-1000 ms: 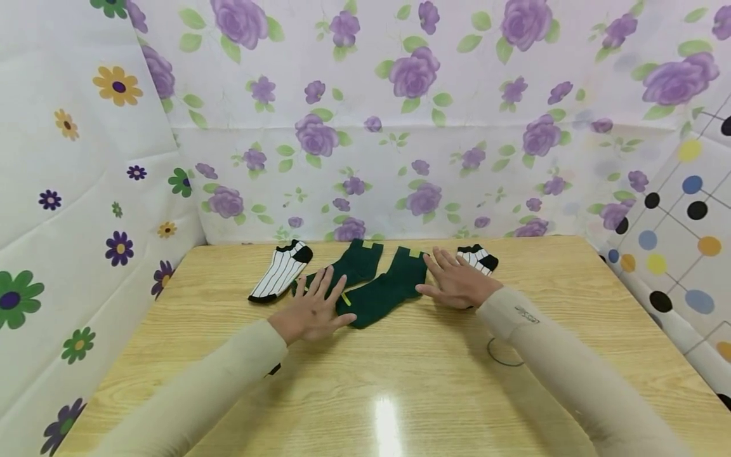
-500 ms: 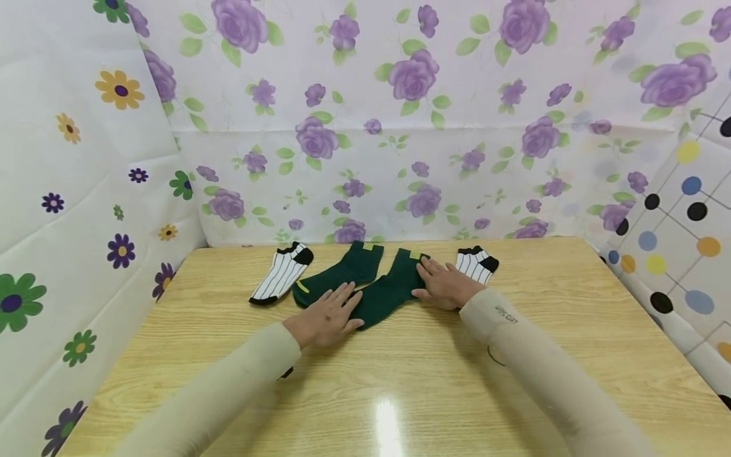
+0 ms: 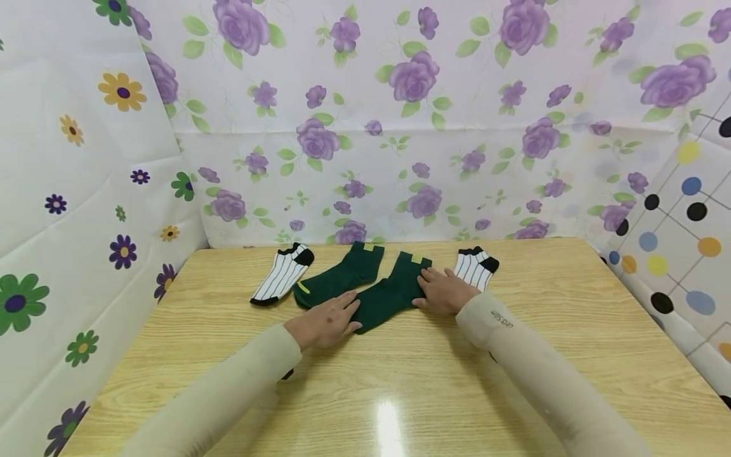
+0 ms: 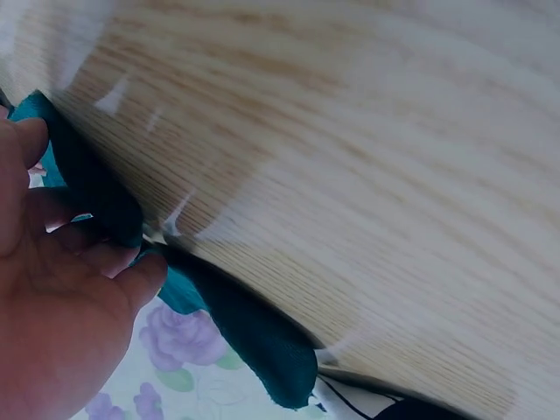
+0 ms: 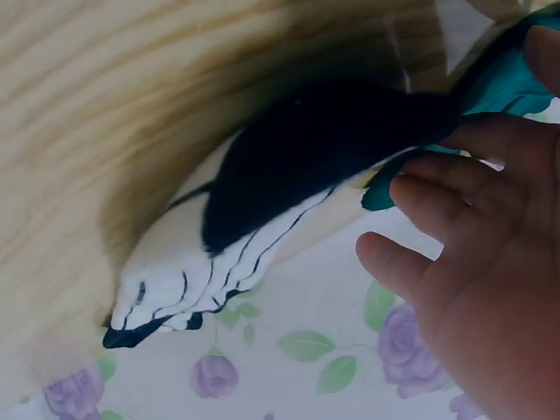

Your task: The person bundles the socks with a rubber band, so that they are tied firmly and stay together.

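Observation:
A dark green sock [image 3: 388, 298] with a yellow patch at its cuff lies on the wooden table, between my two hands. At its toe end, my left hand [image 3: 327, 320] rests its fingers along the fabric. The fingertips of my right hand [image 3: 445, 291], slightly bent, touch the ankle and cuff side. A second green sock [image 3: 342, 273] lies just to the left, its toe close to my left fingers. In the right wrist view, the near green sock [image 5: 507, 87] is under the fingers, and a striped sock [image 5: 192, 271] lies beside the hand.
A white sock [image 3: 280, 276] with black stripes lies at the back left; its match [image 3: 475, 266] is partly behind my right hand. A small black tip [image 3: 288, 374] shows beneath my left sleeve. Flowered cloth [image 3: 365, 158] stands along the table's back edge [image 3: 531, 244].
Both hands have come down onto the right green sock. My left hand shifted right, off the other sock's toe, and my right hand moved left. The right green sock slid slightly toward me.

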Motion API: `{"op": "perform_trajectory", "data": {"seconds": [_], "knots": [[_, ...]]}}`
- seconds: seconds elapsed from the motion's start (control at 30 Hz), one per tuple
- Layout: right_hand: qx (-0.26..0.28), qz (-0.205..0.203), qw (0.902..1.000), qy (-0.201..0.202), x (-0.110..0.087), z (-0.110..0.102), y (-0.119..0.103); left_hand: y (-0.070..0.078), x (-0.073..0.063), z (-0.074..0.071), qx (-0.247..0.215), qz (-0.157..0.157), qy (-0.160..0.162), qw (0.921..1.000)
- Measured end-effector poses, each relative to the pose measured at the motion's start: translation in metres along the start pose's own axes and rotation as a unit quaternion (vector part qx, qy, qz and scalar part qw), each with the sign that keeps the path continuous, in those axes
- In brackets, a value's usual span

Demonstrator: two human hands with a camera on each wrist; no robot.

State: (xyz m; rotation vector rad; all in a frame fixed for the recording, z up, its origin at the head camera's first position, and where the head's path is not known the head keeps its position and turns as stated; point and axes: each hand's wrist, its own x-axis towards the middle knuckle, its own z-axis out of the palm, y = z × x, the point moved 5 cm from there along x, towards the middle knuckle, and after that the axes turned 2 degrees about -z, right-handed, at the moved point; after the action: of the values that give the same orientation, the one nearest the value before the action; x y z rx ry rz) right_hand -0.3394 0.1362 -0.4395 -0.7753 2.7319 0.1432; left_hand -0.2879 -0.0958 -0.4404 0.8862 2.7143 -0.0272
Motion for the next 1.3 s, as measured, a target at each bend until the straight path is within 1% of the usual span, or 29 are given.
{"op": "perform_trajectory", "data": {"seconds": [0.2,0.43,0.57,0.67,0.8,0.93,1.03,1.3], "knots": [[-0.032,-0.002,0.9992,0.022,-0.009,-0.003,-0.013,-0.004,-0.009,0.001,-0.011,0.009,0.001,0.9999],[-0.052,-0.033,0.9967,0.053,-0.020,-0.003,-0.022,-0.011,-0.020,-0.001,-0.026,0.018,-0.006,0.9995],[-0.043,-0.046,0.9968,0.048,-0.024,0.000,-0.024,-0.014,-0.024,-0.002,-0.036,0.030,-0.004,0.9989],[-0.033,-0.055,0.9973,0.034,-0.027,0.002,-0.025,-0.015,-0.027,-0.002,-0.042,0.041,0.000,0.9983],[-0.018,-0.067,0.9972,0.030,-0.030,0.005,-0.026,-0.016,-0.032,-0.003,-0.055,0.046,-0.004,0.9975],[-0.008,-0.079,0.9961,0.040,-0.036,0.007,-0.027,-0.015,-0.035,-0.003,-0.069,0.053,-0.007,0.9962],[-0.015,-0.089,0.9947,0.049,-0.041,0.009,-0.028,-0.014,-0.036,-0.004,-0.070,0.061,-0.003,0.9957],[-0.040,-0.104,0.9917,0.064,-0.055,0.012,-0.034,-0.014,-0.040,-0.005,-0.073,0.055,-0.008,0.9958]]}}
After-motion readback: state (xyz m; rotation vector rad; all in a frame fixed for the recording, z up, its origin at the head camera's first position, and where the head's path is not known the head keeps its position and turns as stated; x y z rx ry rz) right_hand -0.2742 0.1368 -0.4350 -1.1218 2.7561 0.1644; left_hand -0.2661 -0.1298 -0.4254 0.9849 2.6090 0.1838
